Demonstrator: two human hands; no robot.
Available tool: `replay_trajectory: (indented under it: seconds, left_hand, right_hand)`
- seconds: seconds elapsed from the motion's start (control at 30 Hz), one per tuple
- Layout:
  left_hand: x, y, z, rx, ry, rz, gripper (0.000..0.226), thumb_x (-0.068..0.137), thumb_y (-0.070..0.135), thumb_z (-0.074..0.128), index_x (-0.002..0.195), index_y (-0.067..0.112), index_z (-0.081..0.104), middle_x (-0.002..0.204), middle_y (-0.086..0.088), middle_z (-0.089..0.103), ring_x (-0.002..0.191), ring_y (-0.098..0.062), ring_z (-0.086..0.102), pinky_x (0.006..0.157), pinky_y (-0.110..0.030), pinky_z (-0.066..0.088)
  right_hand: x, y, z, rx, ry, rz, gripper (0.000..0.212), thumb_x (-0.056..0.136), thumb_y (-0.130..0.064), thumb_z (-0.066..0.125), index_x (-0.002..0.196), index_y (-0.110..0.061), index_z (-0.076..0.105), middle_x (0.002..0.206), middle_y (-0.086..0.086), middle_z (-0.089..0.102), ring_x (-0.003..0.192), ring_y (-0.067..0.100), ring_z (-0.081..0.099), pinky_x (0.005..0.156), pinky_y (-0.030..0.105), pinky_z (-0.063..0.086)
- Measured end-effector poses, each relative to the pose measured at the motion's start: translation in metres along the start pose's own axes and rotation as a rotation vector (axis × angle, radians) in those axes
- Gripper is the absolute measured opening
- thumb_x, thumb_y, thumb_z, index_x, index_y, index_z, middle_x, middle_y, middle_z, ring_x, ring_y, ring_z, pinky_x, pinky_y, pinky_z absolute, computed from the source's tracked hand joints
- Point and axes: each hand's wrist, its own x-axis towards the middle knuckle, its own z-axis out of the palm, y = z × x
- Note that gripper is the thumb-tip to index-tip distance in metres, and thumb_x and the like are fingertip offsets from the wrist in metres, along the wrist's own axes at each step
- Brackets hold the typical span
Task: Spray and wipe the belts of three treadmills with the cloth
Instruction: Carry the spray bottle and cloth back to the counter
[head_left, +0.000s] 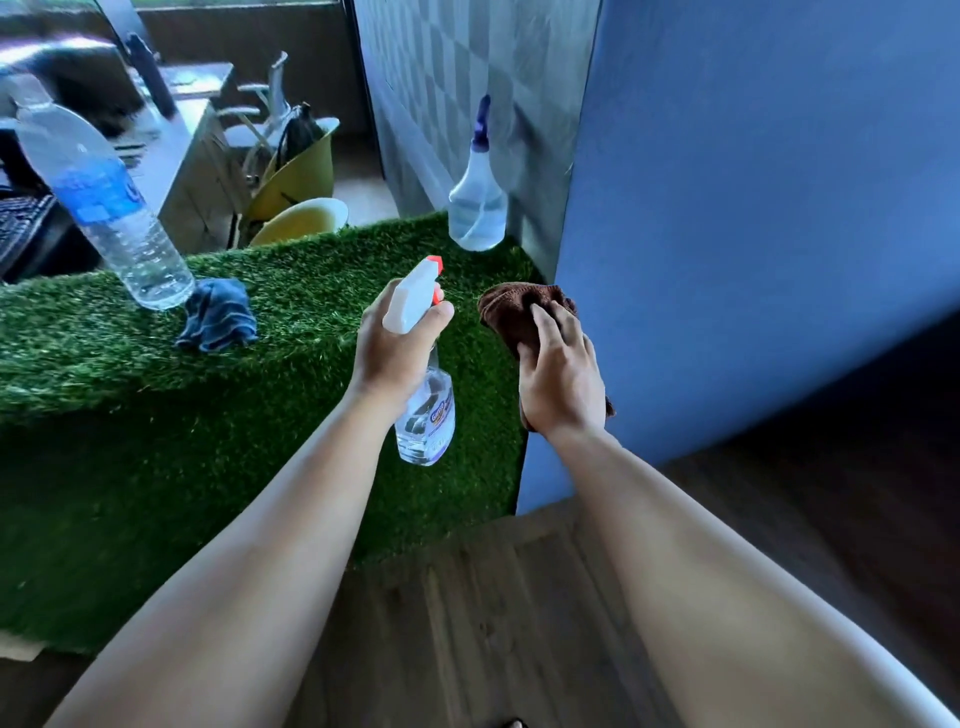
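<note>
The spray bottle (425, 413) is gripped round its neck by the left hand (395, 353) at mid-frame, with a finger curled by the orange trigger. The brown cloth (511, 306) is bunched under the folded fingers of the right hand (561, 379) just right of it, at the edge of the turf-covered counter (311, 291) (no treadmill is in view). A stray squeeze would probably get turf or wall wetted, not a belt. The second spray bottle (478, 213) higher up could be clipped, and the cloth's loose tail could be snagged.
</note>
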Motion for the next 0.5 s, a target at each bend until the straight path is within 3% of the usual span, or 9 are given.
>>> replay_trajectory:
  seconds: [0.23,0.5]
  left_hand:
    - [0.092,-0.01,0.017,-0.068,0.062,0.024,0.016,0.086,0.019,0.071,0.102,0.017,0.071,0.095,-0.002,0.07,0.078,-0.012,0.062,0.072,-0.029,0.051]
    - [0.184,-0.018,0.014,-0.111,0.057,0.047,0.017,0.083,0.023,0.07,0.098,0.017,0.07,0.085,-0.002,0.067,0.07,-0.013,0.058,0.063,-0.027,0.049]
  right_hand:
    - [0.083,0.001,0.033,-0.021,-0.053,-0.053,0.051,0.102,-0.024,0.049,0.151,-0.018,0.038,0.158,0.005,0.032,0.141,0.029,0.033,0.114,0.037,0.028]
    - [0.147,-0.002,0.082,-0.047,-0.04,-0.022,0.051,0.1,-0.024,0.052,0.149,-0.017,0.041,0.156,0.007,0.036,0.14,0.03,0.035,0.116,0.039,0.028]
